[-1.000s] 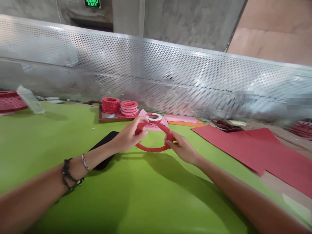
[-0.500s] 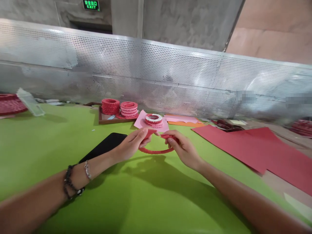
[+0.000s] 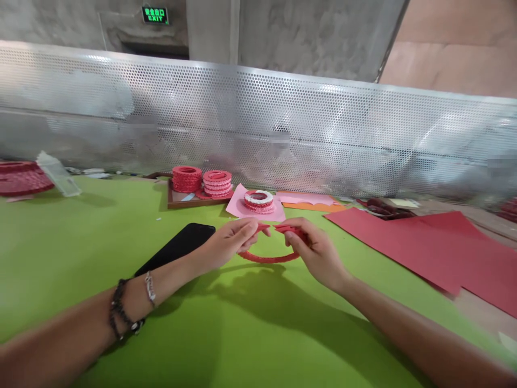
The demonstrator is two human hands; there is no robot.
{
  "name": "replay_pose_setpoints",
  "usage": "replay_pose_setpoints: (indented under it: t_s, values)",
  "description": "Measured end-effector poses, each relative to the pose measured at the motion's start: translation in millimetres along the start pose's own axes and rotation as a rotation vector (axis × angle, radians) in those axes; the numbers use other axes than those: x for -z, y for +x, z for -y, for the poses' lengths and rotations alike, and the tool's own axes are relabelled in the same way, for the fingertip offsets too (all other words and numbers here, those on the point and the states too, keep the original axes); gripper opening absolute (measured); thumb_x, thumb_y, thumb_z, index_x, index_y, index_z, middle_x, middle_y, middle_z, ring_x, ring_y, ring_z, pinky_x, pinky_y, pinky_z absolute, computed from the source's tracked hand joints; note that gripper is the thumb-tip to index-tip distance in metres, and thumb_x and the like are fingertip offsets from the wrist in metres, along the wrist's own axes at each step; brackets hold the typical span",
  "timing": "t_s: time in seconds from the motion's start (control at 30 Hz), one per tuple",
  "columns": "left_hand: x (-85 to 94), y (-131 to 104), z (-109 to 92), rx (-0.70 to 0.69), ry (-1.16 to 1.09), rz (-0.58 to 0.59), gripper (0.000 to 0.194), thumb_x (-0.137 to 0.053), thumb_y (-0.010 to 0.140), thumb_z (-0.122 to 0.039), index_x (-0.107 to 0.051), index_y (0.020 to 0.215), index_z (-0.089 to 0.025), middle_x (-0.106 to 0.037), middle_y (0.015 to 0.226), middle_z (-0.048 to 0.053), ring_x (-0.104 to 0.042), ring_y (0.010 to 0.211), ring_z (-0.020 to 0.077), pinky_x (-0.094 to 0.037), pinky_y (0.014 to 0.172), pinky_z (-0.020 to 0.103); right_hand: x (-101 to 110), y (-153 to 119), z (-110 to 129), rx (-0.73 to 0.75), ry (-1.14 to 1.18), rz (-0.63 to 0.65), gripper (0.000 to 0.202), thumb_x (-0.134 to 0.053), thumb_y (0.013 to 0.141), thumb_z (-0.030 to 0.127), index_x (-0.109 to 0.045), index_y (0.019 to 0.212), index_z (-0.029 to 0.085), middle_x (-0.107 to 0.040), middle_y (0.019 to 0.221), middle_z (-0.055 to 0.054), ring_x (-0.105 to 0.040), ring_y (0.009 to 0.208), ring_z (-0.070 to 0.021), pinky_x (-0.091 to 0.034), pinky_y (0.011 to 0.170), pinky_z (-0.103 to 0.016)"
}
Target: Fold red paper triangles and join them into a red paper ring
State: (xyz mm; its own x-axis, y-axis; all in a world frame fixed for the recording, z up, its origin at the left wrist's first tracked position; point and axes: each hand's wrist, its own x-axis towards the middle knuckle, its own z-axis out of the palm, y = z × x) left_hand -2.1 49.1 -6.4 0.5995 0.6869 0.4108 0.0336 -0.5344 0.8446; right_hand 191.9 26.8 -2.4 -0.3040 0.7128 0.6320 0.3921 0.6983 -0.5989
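A curved red paper strip [image 3: 270,260] hangs in an arc between my two hands, above the green table [image 3: 258,334]. My left hand [image 3: 239,236] pinches one end, with a flat red tip poking out past the thumb. The other end is gripped by my right hand [image 3: 313,245], where folded red paper layers show at the fingertips. A small gap separates the two ends. Just beyond my hands, a stack of red, pink and white paper rings [image 3: 259,201] rests on a pink sheet [image 3: 237,203].
Behind my left wrist lies a black phone [image 3: 177,248]. A brown tray [image 3: 194,203] holds two ring stacks [image 3: 187,179]. Large red sheets [image 3: 424,242] cover the right side. A clear plastic box [image 3: 60,175] stands far left, and a perforated metal screen [image 3: 258,129] closes off the back.
The view has shifted slightly. My left hand has turned its red end so that it now shows nearly edge-on. Both hands keep their grip on the strip.
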Motion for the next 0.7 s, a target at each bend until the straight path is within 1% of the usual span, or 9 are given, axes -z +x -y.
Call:
replay_pose_setpoints:
  t_s: [0.13, 0.27, 0.37, 0.47, 0.6, 0.7]
  values:
    - [-6.3, -1.2, -0.2, 0.038, 0.008, -0.021, 0.040, -0.038, 0.085, -0.052, -0.056, 0.082, -0.016, -0.027, 0.052, -0.008, -0.025, 0.045, 0.0077, -0.021, 0.044, 0.022, -1.7, -0.4, -4.1, -0.001, 0.008, -0.024, 0.016, -0.044, 0.084, 0.023, -0.058, 0.092, 0.020, -0.058, 0.072, -0.001, -0.049, 0.058, -0.0099, -0.042, 0.050, -0.020]
    - [-6.9, -1.6, -1.0, 0.010, -0.014, -0.057, 0.041, -0.039, 0.085, -0.054, -0.052, 0.076, -0.016, -0.029, 0.050, -0.008, -0.026, 0.043, 0.0069, -0.024, 0.045, 0.022, -1.4, -2.0, -0.7, 0.019, 0.034, -0.025, 0.015, -0.045, 0.084, 0.024, -0.057, 0.091, 0.020, -0.055, 0.068, 0.000, -0.048, 0.057, -0.0100, -0.041, 0.049, -0.021]
    - [-5.2, -1.3, -2.9, -0.004, -0.102, -0.091, 0.042, -0.039, 0.085, -0.057, -0.047, 0.076, -0.017, -0.031, 0.053, -0.008, -0.027, 0.041, 0.0056, -0.023, 0.043, 0.022, 0.2, -1.9, 3.4, 0.020, 0.083, -0.036, 0.015, -0.046, 0.085, 0.028, -0.057, 0.091, 0.020, -0.054, 0.068, 0.000, -0.049, 0.058, -0.0099, -0.042, 0.048, -0.021]
    - [-4.6, -0.3, -2.8, 0.014, -0.182, -0.127, 0.039, -0.041, 0.084, -0.057, -0.043, 0.077, -0.018, -0.031, 0.056, -0.008, -0.026, 0.041, 0.0047, -0.023, 0.042, 0.021, 2.1, 0.8, 1.8, -0.044, 0.146, -0.051, 0.017, -0.046, 0.086, 0.033, -0.054, 0.093, 0.020, -0.052, 0.063, 0.002, -0.048, 0.054, -0.0092, -0.041, 0.046, -0.020]
    - [-4.5, 1.8, 1.6, 0.021, -0.112, -0.160, 0.034, -0.043, 0.084, -0.050, -0.036, 0.072, -0.020, -0.029, 0.056, -0.008, -0.028, 0.041, 0.0046, -0.024, 0.041, 0.020, 3.4, 5.5, -9.7, -0.157, 0.201, -0.019, 0.021, -0.046, 0.084, 0.037, -0.051, 0.093, 0.019, -0.051, 0.063, 0.002, -0.049, 0.055, -0.0091, -0.043, 0.049, -0.022]
    - [-3.1, 2.4, 4.5, 0.002, -0.054, -0.159, 0.030, -0.038, 0.086, -0.047, -0.038, 0.076, -0.020, -0.029, 0.057, -0.008, -0.029, 0.040, 0.0047, -0.026, 0.040, 0.019, 3.3, 6.8, -17.4, -0.197, 0.211, 0.002, 0.022, -0.044, 0.083, 0.039, -0.050, 0.092, 0.020, -0.051, 0.066, 0.002, -0.050, 0.058, -0.0096, -0.045, 0.052, -0.023]
